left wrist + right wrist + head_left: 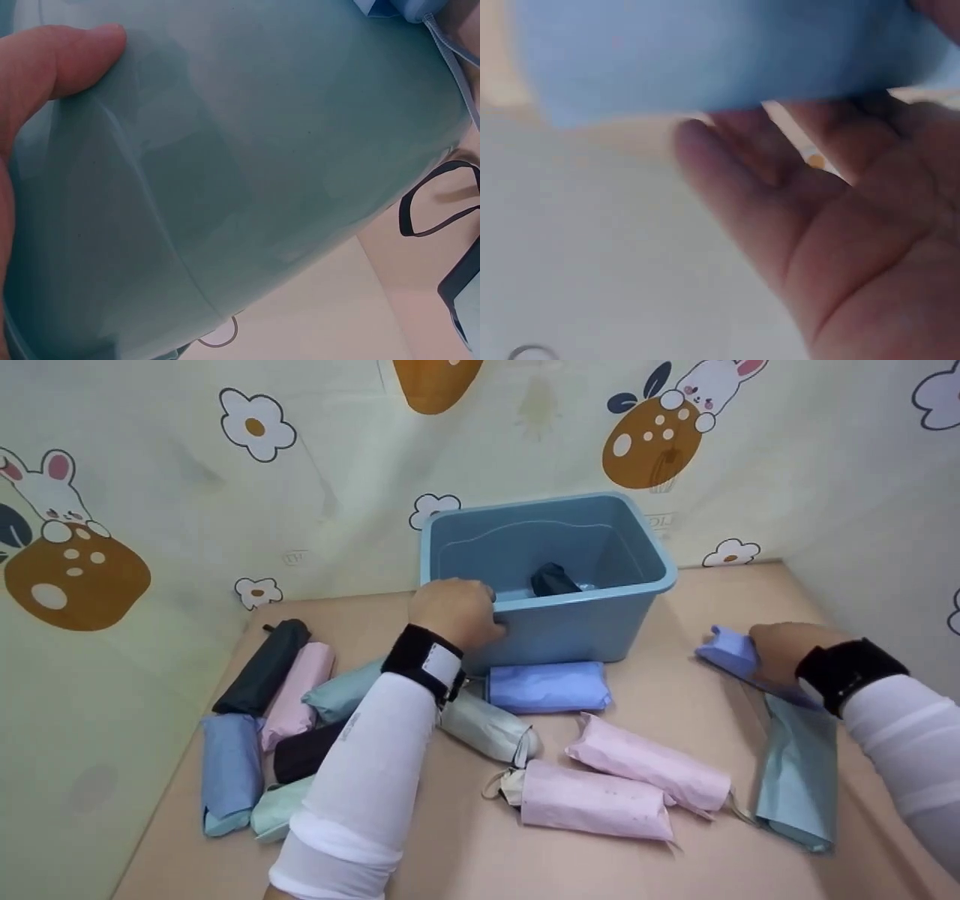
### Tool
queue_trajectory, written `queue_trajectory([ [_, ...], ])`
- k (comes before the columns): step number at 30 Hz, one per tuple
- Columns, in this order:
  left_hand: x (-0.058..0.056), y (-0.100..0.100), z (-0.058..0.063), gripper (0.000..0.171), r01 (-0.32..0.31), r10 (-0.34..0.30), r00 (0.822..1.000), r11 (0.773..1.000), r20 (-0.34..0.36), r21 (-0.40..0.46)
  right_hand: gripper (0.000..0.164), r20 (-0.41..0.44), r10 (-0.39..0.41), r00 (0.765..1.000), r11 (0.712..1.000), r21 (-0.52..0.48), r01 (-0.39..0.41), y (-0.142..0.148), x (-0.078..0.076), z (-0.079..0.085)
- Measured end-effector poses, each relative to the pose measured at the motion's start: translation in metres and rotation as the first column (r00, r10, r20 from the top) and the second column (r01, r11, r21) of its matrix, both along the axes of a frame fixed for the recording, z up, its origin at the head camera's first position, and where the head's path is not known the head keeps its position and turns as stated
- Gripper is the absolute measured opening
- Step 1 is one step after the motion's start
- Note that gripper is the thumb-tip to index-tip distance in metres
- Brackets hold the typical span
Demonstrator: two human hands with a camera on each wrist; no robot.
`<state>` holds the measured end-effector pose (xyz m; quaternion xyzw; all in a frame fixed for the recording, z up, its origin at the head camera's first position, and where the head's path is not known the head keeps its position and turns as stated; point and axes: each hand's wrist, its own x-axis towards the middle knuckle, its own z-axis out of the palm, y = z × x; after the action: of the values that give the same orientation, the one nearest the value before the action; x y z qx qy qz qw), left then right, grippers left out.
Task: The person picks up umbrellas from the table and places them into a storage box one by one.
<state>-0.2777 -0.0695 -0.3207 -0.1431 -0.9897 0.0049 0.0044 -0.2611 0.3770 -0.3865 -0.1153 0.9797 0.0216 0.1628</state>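
My left hand (456,611) grips the near rim of a blue plastic bin (562,630), its thumb (82,60) lying along the bin's outer wall in the left wrist view. Inside the bin lies a dark folded umbrella (553,580). Off to the right, my right hand (784,652) holds a periwinkle-blue folded umbrella (729,651), blurred in the right wrist view, with fingers below it and part of the thumb at the top right corner. Just under that hand a teal folded umbrella (799,780) lies on the table.
Another blue folded umbrella (551,688) lies against the bin's front. Two pink umbrellas (596,801) and a grey-green one (487,727) lie nearer. Several more, including a dark green one (266,667), cluster at the left of the table (540,870). A patterned curtain (337,457) hangs behind.
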Motion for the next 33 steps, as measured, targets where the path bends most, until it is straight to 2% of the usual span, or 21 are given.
queue_trajectory([
  [3, -0.001, 0.0, 0.0, 0.035, -0.008, 0.008, 1.0, 1.0, -0.001, 0.002, 0.062, -0.012, -0.044, 0.999, 0.996, -0.084, 0.043, -0.01, -0.006, -0.007],
  [6, -0.001, 0.002, 0.0, 0.036, -0.014, 0.014, 1.0, 1.0, -0.007, -0.003, 0.088, 0.043, -0.08, 0.996, 0.993, -0.085, 0.083, -0.006, -0.006, -0.009],
  [7, -0.001, 0.002, 0.0, 0.036, -0.015, 0.015, 1.0, 1.0, -0.011, -0.007, 0.088, 0.055, -0.083, 0.995, 0.993, -0.079, 0.087, -0.003, -0.006, -0.009],
  [9, -0.001, 0.002, 0.0, 0.037, -0.015, 0.015, 1.0, 1.0, -0.015, -0.014, 0.078, 0.057, -0.071, 0.996, 0.994, -0.077, 0.075, 0.003, -0.004, -0.011],
  [13, -0.002, 0.002, -0.001, 0.037, -0.013, 0.012, 1.0, 1.0, -0.016, -0.02, 0.051, 0.007, -0.036, 0.999, 0.994, -0.101, 0.036, 0.007, -0.002, -0.013],
  [15, -0.002, 0.002, -0.001, 0.037, -0.013, 0.013, 1.0, 1.0, -0.014, -0.021, 0.048, -0.007, -0.038, 0.999, 0.994, -0.099, 0.037, 0.005, -0.002, -0.012],
  [18, -0.001, 0.001, -0.002, 0.038, -0.012, 0.012, 1.0, 1.0, -0.016, -0.023, 0.048, -0.021, -0.054, 0.998, 0.994, -0.099, 0.052, 0.001, -0.004, -0.009],
  [24, 0.0, 0.001, -0.003, 0.034, -0.004, 0.004, 1.0, 1.0, -0.031, -0.002, 0.066, -0.06, -0.116, 0.991, 0.977, -0.188, 0.103, 0.0, -0.007, -0.001],
  [30, 0.0, 0.0, -0.004, 0.033, -0.001, 0.001, 0.999, 1.0, -0.037, 0.006, 0.053, -0.166, -0.113, 0.98, 0.959, -0.277, 0.063, -0.005, -0.012, 0.01],
  [33, -0.001, 0.0, -0.004, 0.033, -0.003, 0.003, 0.999, 1.0, -0.032, 0.009, 0.06, -0.221, -0.148, 0.964, 0.937, -0.343, 0.065, -0.014, -0.013, 0.02],
])
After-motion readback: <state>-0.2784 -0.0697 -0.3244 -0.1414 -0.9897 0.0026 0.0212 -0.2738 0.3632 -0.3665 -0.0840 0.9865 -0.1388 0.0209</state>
